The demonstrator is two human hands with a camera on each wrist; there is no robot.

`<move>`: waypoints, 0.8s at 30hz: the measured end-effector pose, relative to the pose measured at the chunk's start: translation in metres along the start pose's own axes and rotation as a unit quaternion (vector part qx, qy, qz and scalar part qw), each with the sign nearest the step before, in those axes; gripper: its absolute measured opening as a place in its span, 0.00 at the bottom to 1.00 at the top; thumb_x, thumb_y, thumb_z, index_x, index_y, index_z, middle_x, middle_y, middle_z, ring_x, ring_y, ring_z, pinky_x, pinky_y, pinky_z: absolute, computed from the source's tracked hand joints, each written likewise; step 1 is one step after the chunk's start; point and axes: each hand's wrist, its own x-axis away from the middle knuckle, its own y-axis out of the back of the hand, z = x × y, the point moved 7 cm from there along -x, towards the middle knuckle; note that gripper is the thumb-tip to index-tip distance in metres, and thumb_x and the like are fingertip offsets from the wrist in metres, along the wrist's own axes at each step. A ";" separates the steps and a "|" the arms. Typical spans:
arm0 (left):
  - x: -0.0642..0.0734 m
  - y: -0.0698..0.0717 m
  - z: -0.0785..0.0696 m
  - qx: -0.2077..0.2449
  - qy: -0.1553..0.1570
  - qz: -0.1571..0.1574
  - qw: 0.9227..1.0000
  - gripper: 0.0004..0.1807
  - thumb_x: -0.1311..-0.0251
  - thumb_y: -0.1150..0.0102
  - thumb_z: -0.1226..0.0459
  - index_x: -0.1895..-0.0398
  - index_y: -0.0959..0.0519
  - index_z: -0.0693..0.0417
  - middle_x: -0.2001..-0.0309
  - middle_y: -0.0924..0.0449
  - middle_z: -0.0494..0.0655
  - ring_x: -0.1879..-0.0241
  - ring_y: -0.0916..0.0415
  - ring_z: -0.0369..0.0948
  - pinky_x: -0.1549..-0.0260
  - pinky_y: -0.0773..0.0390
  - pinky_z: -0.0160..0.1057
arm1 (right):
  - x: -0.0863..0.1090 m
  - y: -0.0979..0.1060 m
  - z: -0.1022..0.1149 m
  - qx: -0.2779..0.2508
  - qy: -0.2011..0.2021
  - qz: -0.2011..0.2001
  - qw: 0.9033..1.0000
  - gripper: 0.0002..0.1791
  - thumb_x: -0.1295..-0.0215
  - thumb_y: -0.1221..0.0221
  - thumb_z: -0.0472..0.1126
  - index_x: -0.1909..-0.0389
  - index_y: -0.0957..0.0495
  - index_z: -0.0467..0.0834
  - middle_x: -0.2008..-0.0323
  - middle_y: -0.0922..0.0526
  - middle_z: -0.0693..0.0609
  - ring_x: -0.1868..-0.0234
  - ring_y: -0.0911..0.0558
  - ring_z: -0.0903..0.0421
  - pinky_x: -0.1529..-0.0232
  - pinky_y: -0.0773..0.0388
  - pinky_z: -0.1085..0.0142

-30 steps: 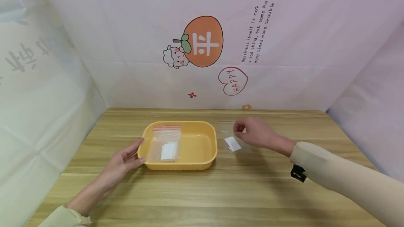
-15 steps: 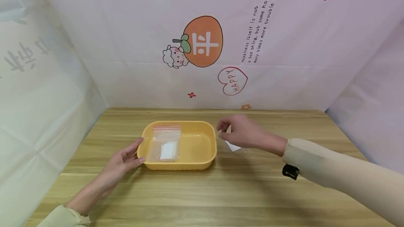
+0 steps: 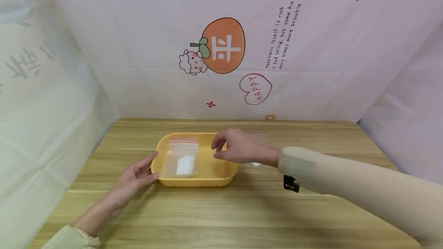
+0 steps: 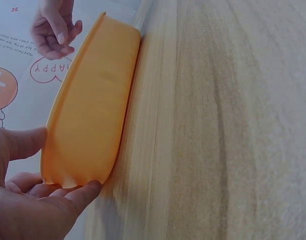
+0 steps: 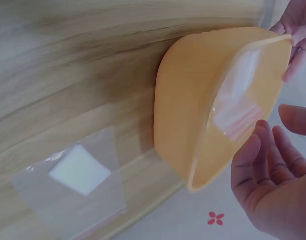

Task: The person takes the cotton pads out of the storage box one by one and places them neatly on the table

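Note:
A yellow plastic tray (image 3: 197, 182) stands on the wooden table. My left hand (image 3: 129, 181) holds its left end, thumb and fingers set against the rim and outer wall. Inside, at the left, lie clear zip bags (image 3: 183, 162) with pink-red seals and white pieces in them. Over the tray's right half hovers my right hand (image 3: 238, 147), its fingers loosely bent and nothing between thumb and fingertips in the right wrist view. Beneath that arm, to the right of the tray, another clear zip bag (image 5: 105, 200) lies flat on the table with a white square (image 5: 80, 170) inside.
The wooden table (image 3: 194, 218) ends at a white printed cloth (image 3: 155, 91) hanging behind it. Similar cloth walls close off the left and right sides. A black clip-like piece (image 3: 291, 183) hangs below my right sleeve.
My right hand has moved left from above the loose zip bag to over the tray. The left hand, tray and bags stay in place.

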 end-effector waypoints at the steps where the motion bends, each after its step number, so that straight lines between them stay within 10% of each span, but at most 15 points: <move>1: 0.000 0.000 0.000 0.002 0.000 0.001 1.000 0.43 0.25 0.38 0.63 0.15 0.50 0.60 0.16 0.59 0.60 0.19 0.57 0.59 0.35 0.37 0.29 | -0.003 -0.003 0.000 -0.006 0.000 0.007 1.000 0.06 0.33 0.32 0.35 0.57 0.14 0.42 0.66 0.14 0.58 0.66 0.19 0.56 0.61 0.20 0.64; 24: -0.001 -0.001 -0.001 0.017 -0.006 0.004 1.000 0.43 0.25 0.39 0.65 0.15 0.52 0.62 0.16 0.59 0.62 0.20 0.55 0.60 0.39 0.34 0.24 | -0.045 -0.050 -0.021 -0.069 -0.053 0.067 0.994 0.30 0.33 0.36 0.29 0.30 0.28 0.36 0.44 0.13 0.44 0.40 0.16 0.47 0.48 0.19 0.64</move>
